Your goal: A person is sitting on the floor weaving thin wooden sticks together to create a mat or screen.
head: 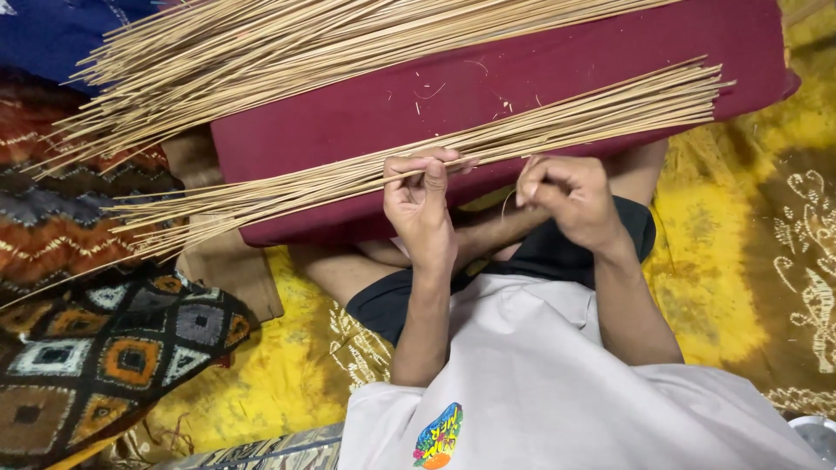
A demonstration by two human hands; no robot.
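Observation:
A long bundle of thin tan sticks (575,122) lies slantwise across a dark red cushion (557,70). My left hand (420,204) pinches one of these sticks at the cushion's near edge, thumb and fingers closed on it. My right hand (566,196) is curled beside it, fingertips pressed together on what looks like a thin curved sliver; whether it grips it I cannot tell for sure. A second, larger heap of sticks (261,52) fans out over the cushion's far left corner.
A yellow patterned cloth (740,252) covers the floor. A patchwork blanket (96,348) with diamond motifs lies at the left, with a brown board (231,270) beside it. My crossed legs sit under the cushion.

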